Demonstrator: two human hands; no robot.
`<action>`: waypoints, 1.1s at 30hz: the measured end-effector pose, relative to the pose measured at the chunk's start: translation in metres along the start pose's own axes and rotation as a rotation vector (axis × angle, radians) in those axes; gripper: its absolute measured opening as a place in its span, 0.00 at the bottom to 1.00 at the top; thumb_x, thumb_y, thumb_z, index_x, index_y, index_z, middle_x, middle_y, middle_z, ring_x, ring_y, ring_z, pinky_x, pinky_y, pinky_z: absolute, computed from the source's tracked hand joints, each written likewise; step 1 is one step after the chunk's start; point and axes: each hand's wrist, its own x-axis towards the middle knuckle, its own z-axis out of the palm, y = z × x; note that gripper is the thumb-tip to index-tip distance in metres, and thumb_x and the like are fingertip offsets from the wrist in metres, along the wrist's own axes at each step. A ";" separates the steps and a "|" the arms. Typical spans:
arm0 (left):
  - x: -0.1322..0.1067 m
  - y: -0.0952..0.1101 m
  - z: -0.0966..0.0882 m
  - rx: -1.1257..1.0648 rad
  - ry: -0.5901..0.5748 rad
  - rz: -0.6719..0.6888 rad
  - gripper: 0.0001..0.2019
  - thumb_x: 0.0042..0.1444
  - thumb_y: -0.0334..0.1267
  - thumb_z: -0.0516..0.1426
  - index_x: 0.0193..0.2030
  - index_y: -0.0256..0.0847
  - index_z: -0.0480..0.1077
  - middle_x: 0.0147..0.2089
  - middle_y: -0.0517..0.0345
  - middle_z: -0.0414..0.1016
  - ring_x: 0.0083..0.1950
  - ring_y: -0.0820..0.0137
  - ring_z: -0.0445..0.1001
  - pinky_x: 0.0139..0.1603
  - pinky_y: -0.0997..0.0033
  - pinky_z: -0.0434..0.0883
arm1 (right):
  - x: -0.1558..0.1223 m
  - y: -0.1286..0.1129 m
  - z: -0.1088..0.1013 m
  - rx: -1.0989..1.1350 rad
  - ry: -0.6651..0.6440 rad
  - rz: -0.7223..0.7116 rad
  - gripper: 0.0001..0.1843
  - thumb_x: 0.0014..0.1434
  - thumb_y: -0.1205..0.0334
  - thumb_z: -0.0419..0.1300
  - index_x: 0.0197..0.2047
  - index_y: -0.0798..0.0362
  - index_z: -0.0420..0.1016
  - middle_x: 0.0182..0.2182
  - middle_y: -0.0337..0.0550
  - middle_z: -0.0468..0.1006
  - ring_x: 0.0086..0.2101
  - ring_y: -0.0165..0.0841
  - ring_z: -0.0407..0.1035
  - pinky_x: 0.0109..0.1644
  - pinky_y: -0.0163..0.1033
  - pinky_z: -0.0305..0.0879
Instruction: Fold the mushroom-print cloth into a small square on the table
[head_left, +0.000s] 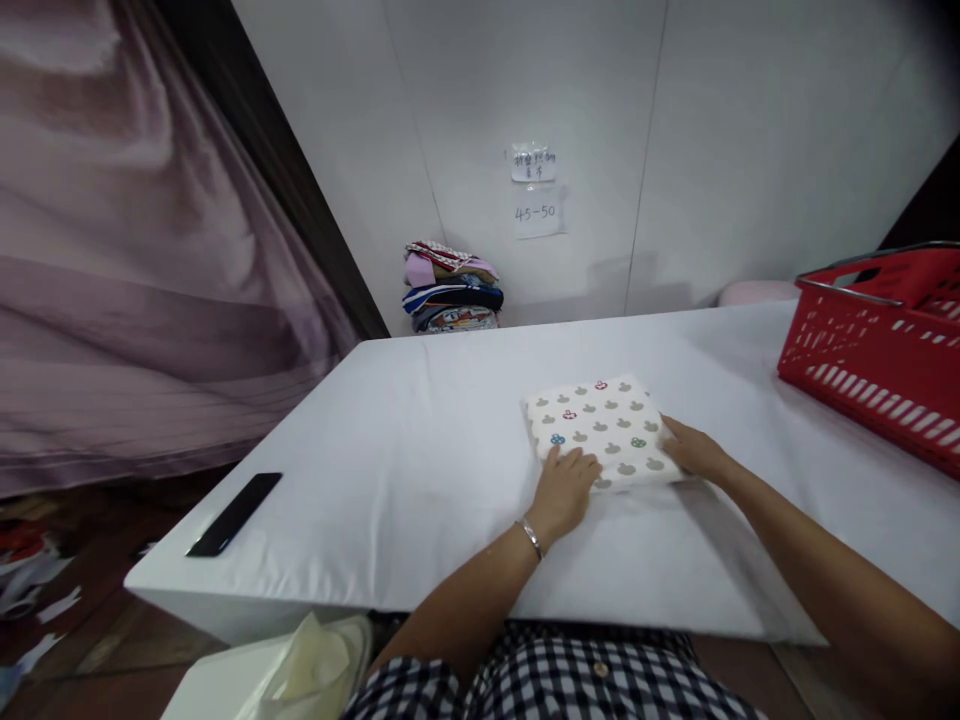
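Observation:
A folded white cloth (600,425) with grey, red, blue and green mushroom-like prints lies as a flat square on the white-covered table (450,450). My left hand (564,490), a silver bracelet at its wrist, rests on the cloth's near left edge. Its fingers lie flat over the top, slightly apart. At the right edge of the cloth is my right hand (694,450), closed about the near right corner. Part of its fingers is hidden by the cloth.
A red plastic basket (877,360) stands at the table's right. Several folded fabrics (454,290) are stacked at the back by the wall. A black phone-like slab (236,513) lies near the left edge. Below is a white bin (349,640); a pink curtain (150,250) hangs left.

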 end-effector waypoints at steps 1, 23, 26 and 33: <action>-0.005 -0.015 -0.006 0.002 -0.003 -0.029 0.22 0.56 0.27 0.50 0.57 0.47 0.64 0.60 0.58 0.68 0.64 0.64 0.59 0.68 0.48 0.45 | -0.016 -0.006 0.004 0.058 -0.031 0.026 0.31 0.49 0.59 0.56 0.58 0.50 0.68 0.40 0.48 0.80 0.40 0.45 0.73 0.43 0.44 0.67; 0.003 -0.123 -0.055 -0.365 0.045 -0.933 0.27 0.54 0.32 0.56 0.62 0.36 0.58 0.62 0.45 0.64 0.60 0.63 0.66 0.59 0.68 0.64 | -0.084 -0.089 0.057 0.485 -0.123 -0.343 0.32 0.53 0.56 0.59 0.62 0.46 0.62 0.56 0.46 0.70 0.55 0.46 0.63 0.58 0.52 0.58; 0.004 -0.141 -0.072 -0.348 -0.036 -0.932 0.21 0.52 0.34 0.58 0.55 0.35 0.66 0.55 0.45 0.72 0.55 0.61 0.71 0.54 0.67 0.67 | -0.107 -0.085 0.063 0.606 -0.131 -0.295 0.28 0.55 0.53 0.57 0.60 0.42 0.64 0.55 0.43 0.71 0.54 0.44 0.64 0.58 0.52 0.59; -0.012 -0.081 -0.057 0.113 0.027 -0.618 0.24 0.57 0.42 0.54 0.60 0.40 0.61 0.65 0.45 0.60 0.66 0.57 0.56 0.64 0.54 0.55 | -0.065 -0.058 0.051 0.765 -0.125 -0.033 0.22 0.54 0.56 0.56 0.52 0.49 0.73 0.40 0.43 0.79 0.40 0.38 0.73 0.46 0.45 0.69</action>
